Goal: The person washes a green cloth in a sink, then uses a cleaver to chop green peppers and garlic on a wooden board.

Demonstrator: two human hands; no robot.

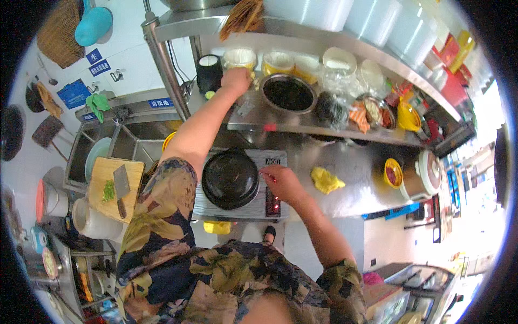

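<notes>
A black pot with a dark lid (230,178) sits on an induction cooker (200,208) in front of me. My left hand (238,80) reaches up to the steel shelf, just in front of a pale yellow bowl (240,58). Its fingertips are hidden, so I cannot tell whether it holds anything. Beside that hand stand a black cylindrical container (209,75) and a steel bowl of dark contents (289,94). My right hand (283,184) is bent over the cooker's black control panel (273,208), its fingertips close to the pot's right edge. Red lights glow on the panel.
A crumpled yellow cloth (327,180) lies right of the cooker. Farther right are a small yellow bowl (392,173) and a rice cooker (425,174). At left, a cleaver (121,182) and chopped greens (108,191) rest on a wooden cutting board (99,168) by the sink (139,135).
</notes>
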